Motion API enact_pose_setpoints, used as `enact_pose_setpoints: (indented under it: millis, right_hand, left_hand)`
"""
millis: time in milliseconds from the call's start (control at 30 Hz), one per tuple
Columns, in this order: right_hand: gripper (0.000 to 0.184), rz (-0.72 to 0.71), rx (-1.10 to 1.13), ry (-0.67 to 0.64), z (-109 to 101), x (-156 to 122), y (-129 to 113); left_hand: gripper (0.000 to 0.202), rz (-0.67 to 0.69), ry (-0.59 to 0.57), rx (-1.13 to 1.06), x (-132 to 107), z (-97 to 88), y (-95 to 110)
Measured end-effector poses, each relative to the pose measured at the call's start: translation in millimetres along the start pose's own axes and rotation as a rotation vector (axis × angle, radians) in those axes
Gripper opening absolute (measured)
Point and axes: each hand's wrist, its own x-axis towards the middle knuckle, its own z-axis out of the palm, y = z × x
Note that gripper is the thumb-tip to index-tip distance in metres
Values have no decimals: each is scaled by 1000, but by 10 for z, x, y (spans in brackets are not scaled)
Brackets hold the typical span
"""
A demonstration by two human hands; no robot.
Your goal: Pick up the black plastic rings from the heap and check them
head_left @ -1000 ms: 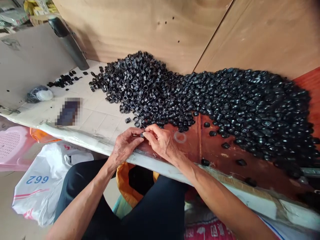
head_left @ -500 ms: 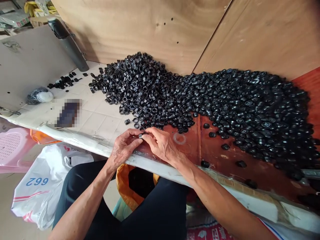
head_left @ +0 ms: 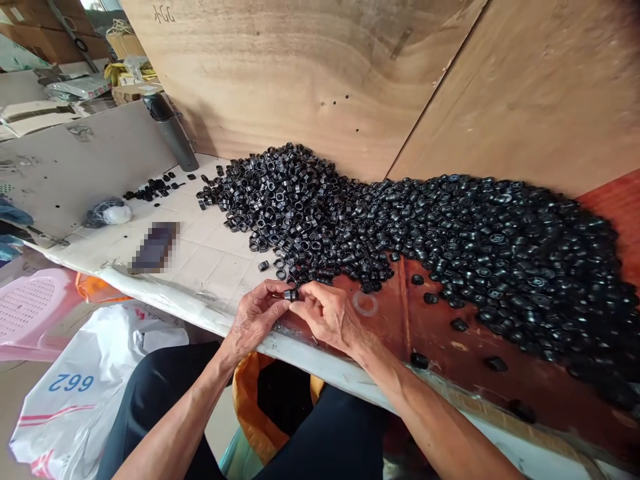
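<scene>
Between my two hands is a small black plastic cap [head_left: 291, 294], held just above the table's front edge. My left hand [head_left: 260, 313] pinches it from the left with thumb and fingers. From the right, my right hand [head_left: 327, 313] grips it with its fingertips, which cover part of it. Whether it is one piece or two fitted together I cannot tell. Right behind my hands lies a heap of black rings [head_left: 295, 200]. It runs on to the right into a wide pile of black round caps [head_left: 500, 247]. A few loose caps lie on the red-brown board.
A dark bottle [head_left: 173, 133] stands at the back left, and a blurred flat object [head_left: 155, 248] lies nearer. An open orange bag [head_left: 250, 400] hangs below the edge between my knees. A white sack [head_left: 70, 393] and a pink stool [head_left: 37, 310] stand left. A plywood wall [head_left: 300, 80] closes the back.
My view has tilted up, so everything sits lower in the picture. The black cap between my fingertips now shows more of itself; both hands stay together at the same spot by the edge.
</scene>
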Motion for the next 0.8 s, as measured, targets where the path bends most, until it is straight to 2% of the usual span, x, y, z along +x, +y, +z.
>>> enact_pose_setpoints:
  millis: [167,233,300,367,467,500,600,667,733,800]
  right_hand:
    - [17,-31,10,19,9,-5,47]
    - [7,-70,31,32,30,-4,65]
    - [10,-94,50,38,59,-1,67]
    - [10,-35,35,28,84,4,53]
    - [27,57,15,2,95,19,17]
    - [26,55,24,8,90,25,6]
    - [8,-27,76,34,69,38,-9]
    - [11,-42,75,29,64,43,-9]
    - [23,0,57,20,66,44,-9]
    - [20,5,63,26,70,38,-11]
  left_hand:
    - [28,-2,-23,-7,-4,-8,-3]
    - [28,-4,-24,-1,-7,-8,4]
    - [29,-5,-19,24,-12,-14,4]
    - [29,22,-11,70,-16,-27,-8]
    - [27,77,-10,147,-17,-46,-40]
    - [26,77,-16,152,-16,-49,-50]
    - [27,40,-36,84,-9,-49,-63]
    - [28,32,-39,51,-7,-45,-56]
    - [28,38,-36,60,-6,-41,-39]
    - [28,37,-27,69,-5,-39,-20]
